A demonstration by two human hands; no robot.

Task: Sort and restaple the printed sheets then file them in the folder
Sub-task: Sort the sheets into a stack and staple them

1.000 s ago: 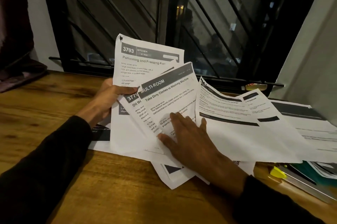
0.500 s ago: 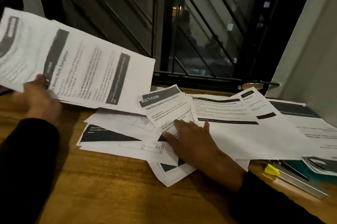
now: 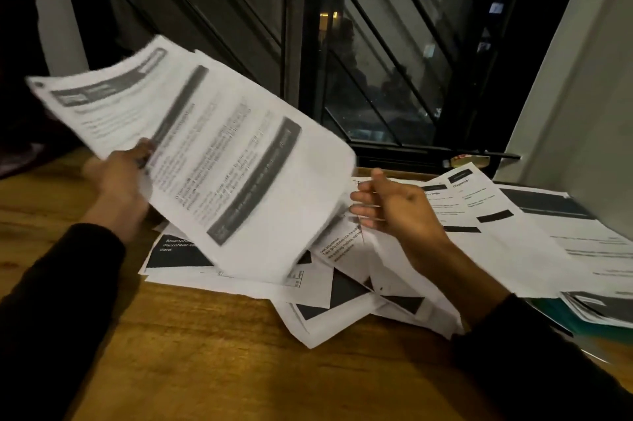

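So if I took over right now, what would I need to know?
Left hand grips a fanned bunch of printed sheets raised above the wooden table.
Right hand hangs over the loose pile, fingers relaxed, holding nothing.
More sheets are spread to the right; the teal folder peeks out under them.
Done: some sheets gathered.
Left: finish sorting, staple, file. No stapler in view.

Pretty dim shot overall, window (image 3: pixel 376 77) was black with faint reflections. Warm light hit the wooden table (image 3: pixel 212 352) from above. Held sheets (image 3: pixel 212 153) were motion-blurred, text unreadable, and the edges bowed from the wide lens.
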